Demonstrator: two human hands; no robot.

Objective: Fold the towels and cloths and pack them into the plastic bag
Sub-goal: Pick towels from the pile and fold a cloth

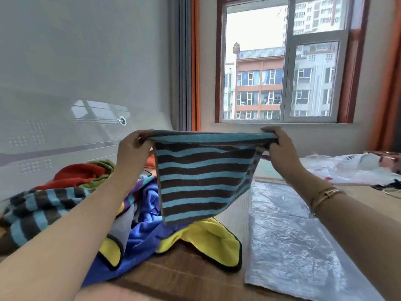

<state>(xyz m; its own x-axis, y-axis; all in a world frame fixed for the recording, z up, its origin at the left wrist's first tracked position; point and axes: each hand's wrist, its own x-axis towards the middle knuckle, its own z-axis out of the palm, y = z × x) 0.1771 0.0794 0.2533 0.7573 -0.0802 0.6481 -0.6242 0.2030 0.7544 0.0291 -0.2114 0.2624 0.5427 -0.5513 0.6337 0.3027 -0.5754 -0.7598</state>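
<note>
Head view, close above table point(195, 276), facing window point(282, 61).

Held towel point(201, 181): brown and turquoise horizontal stripes. Second towel point(36, 209), at left: the same brown and turquoise stripes. Microfibre cloth point(214, 237): yellow with black edging. Cloth point(143, 233) in pile: royal blue. Cloth point(80, 172) behind: red. Adjacent cloth point(102, 165): olive green. Plastic bag point(293, 240): clear, greyish. Bracelets point(325, 195): gold. Curtains point(194, 61): orange and grey

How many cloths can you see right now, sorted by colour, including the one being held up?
Blue-and-brown striped: 2, the held towel and another in the pile
Yellow: 1
Blue: 1
Red: 1
Green: 1
Total: 6 visible; more may be buried.
</note>
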